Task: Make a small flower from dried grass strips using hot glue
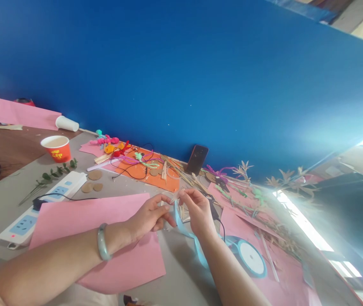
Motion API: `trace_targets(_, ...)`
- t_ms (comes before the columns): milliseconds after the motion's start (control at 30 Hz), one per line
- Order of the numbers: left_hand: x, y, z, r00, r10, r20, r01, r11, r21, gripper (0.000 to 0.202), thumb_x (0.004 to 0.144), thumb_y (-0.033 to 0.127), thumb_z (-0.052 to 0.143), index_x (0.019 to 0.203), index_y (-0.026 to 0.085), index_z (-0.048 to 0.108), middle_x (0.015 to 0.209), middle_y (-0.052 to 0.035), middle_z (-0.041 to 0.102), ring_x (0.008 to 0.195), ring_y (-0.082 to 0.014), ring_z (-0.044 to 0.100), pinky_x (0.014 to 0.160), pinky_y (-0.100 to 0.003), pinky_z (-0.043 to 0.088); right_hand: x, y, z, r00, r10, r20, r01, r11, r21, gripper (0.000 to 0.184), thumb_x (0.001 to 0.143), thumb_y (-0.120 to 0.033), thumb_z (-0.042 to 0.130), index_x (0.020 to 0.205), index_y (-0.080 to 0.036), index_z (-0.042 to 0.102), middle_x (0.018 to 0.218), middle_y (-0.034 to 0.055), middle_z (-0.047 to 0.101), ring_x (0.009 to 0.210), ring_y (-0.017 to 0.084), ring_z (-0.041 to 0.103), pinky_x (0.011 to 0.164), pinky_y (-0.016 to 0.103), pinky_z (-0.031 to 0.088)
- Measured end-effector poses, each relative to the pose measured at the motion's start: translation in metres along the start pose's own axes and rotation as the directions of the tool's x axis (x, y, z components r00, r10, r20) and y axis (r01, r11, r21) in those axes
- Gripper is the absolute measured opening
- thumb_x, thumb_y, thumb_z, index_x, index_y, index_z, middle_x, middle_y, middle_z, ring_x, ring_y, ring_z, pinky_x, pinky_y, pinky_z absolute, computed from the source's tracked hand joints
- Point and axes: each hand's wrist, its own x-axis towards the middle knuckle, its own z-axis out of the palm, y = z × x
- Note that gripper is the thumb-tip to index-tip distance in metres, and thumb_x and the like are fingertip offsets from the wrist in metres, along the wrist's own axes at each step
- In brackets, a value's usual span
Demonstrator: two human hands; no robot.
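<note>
My left hand (pixel 151 216) and my right hand (pixel 198 210) meet over the table, fingertips pinched together on a thin pale strip I can barely make out. A light blue ribbon (pixel 184 227) hangs down from between them and runs to a ribbon spool (pixel 250 258) lying at the right. My left wrist wears a green bangle (pixel 102 242) and rests over a pink paper sheet (pixel 98 233).
A white power strip (pixel 41 204) with a black plug lies at left, beside a green sprig (pixel 53 175) and a red paper cup (pixel 56 148). Orange paper (pixel 155 178) with pipe cleaners, a phone (pixel 197 159) leaning on the blue wall, dried stems (pixel 283 180) at right.
</note>
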Motion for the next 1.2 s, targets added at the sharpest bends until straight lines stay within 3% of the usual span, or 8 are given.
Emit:
trace_targets(333, 0.003, -0.003, -0.002, 1.0, 0.025, 0.001, -0.025, 1.0, 0.006, 0.028, 0.086, 0.043, 0.051, 0.1, 0.019, 0.046, 0.068, -0.0053, 0.069, 0.035, -0.0034, 0.027, 0.04, -0.02, 0.018, 0.004, 0.003, -0.002, 0.999, -0.025, -0.034, 0.027, 0.999, 0.046, 0.017, 0.075, -0.034, 0.066, 0.068, -0.019, 0.062, 0.057, -0.0028, 0.055, 0.058, 0.013, 0.051, 0.062, 0.026, 0.042)
trace_targets(467, 0.003, -0.002, -0.001, 0.999, 0.046, 0.001, -0.046, 0.999, 0.022, 0.033, 0.085, 0.047, 0.053, 0.099, 0.018, 0.047, 0.068, -0.0058, 0.069, 0.036, -0.0039, 0.03, 0.041, -0.021, 0.021, 0.011, 0.007, -0.009, 0.992, -0.06, -0.111, 0.066, 0.997, 0.045, 0.018, 0.076, -0.035, 0.066, 0.07, -0.019, 0.063, 0.059, -0.0022, 0.057, 0.06, 0.013, 0.052, 0.063, 0.026, 0.041)
trace_targets(633, -0.005, 0.001, 0.003, 0.985, 0.01, 0.17, -0.007, 1.0, -0.02, 0.03, 0.087, 0.046, 0.052, 0.098, 0.019, 0.047, 0.07, -0.0042, 0.069, 0.037, -0.0033, 0.024, 0.042, -0.022, 0.02, 0.027, 0.013, -0.019, 0.96, -0.058, -0.273, 0.106, 0.981, 0.164, 0.03, 0.08, -0.045, 0.06, 0.064, -0.019, 0.058, 0.05, -0.0055, 0.049, 0.051, 0.011, 0.048, 0.056, 0.025, 0.039)
trace_targets(700, -0.008, 0.0, 0.004, 0.959, 0.002, 0.285, 0.01, 0.999, -0.04, 0.028, 0.088, 0.044, 0.053, 0.1, 0.019, 0.048, 0.07, -0.0028, 0.069, 0.037, -0.0033, 0.023, 0.041, -0.022, 0.02, 0.031, 0.013, -0.02, 0.958, -0.053, -0.283, 0.1, 0.983, 0.154, 0.027, 0.081, -0.044, 0.057, 0.071, -0.02, 0.062, 0.047, -0.0066, 0.047, 0.05, 0.012, 0.049, 0.058, 0.026, 0.041)
trace_targets(800, -0.013, 0.0, 0.005, 0.886, -0.043, 0.461, 0.07, 0.997, -0.041, 0.026, 0.088, 0.042, 0.055, 0.1, 0.02, 0.051, 0.071, -0.0022, 0.069, 0.037, -0.0035, 0.023, 0.04, -0.022, 0.02, 0.035, 0.012, -0.019, 0.976, -0.108, -0.187, 0.106, 0.994, -0.018, 0.02, 0.078, -0.032, 0.058, 0.089, -0.02, 0.067, 0.068, 0.0001, 0.066, 0.064, 0.016, 0.059, 0.069, 0.031, 0.045)
trace_targets(867, -0.016, 0.002, 0.004, 0.819, -0.084, 0.567, 0.122, 0.992, -0.028, 0.026, 0.087, 0.043, 0.057, 0.099, 0.02, 0.053, 0.071, -0.0024, 0.069, 0.037, -0.0038, 0.021, 0.04, -0.023, 0.02, 0.038, 0.011, -0.018, 0.983, -0.167, -0.082, 0.151, 0.973, -0.171, 0.018, 0.074, -0.024, 0.055, 0.087, -0.019, 0.067, 0.084, 0.0046, 0.071, 0.078, 0.019, 0.062, 0.077, 0.035, 0.046)
trace_targets(933, -0.018, 0.004, 0.003, 0.756, -0.113, 0.645, 0.161, 0.987, -0.016, 0.026, 0.086, 0.043, 0.058, 0.098, 0.02, 0.054, 0.071, -0.0023, 0.069, 0.038, -0.0043, 0.02, 0.04, -0.023, 0.02, 0.042, 0.01, -0.016, 0.98, -0.199, 0.013, 0.194, 0.935, -0.297, 0.017, 0.073, -0.022, 0.052, 0.078, -0.019, 0.068, 0.085, 0.0055, 0.071, 0.083, 0.021, 0.063, 0.081, 0.036, 0.044)
trace_targets(1200, -0.013, 0.008, -0.001, 0.65, -0.172, 0.74, 0.255, 0.967, 0.0, 0.026, 0.084, 0.043, 0.06, 0.094, 0.02, 0.055, 0.074, -0.0032, 0.069, 0.04, -0.0054, 0.022, 0.041, -0.024, 0.021, 0.064, 0.014, 0.006, 0.94, -0.179, 0.292, 0.293, 0.86, -0.418, 0.021, 0.076, -0.025, 0.045, 0.07, -0.019, 0.064, 0.075, 0.0037, 0.068, 0.073, 0.019, 0.06, 0.069, 0.03, 0.042)
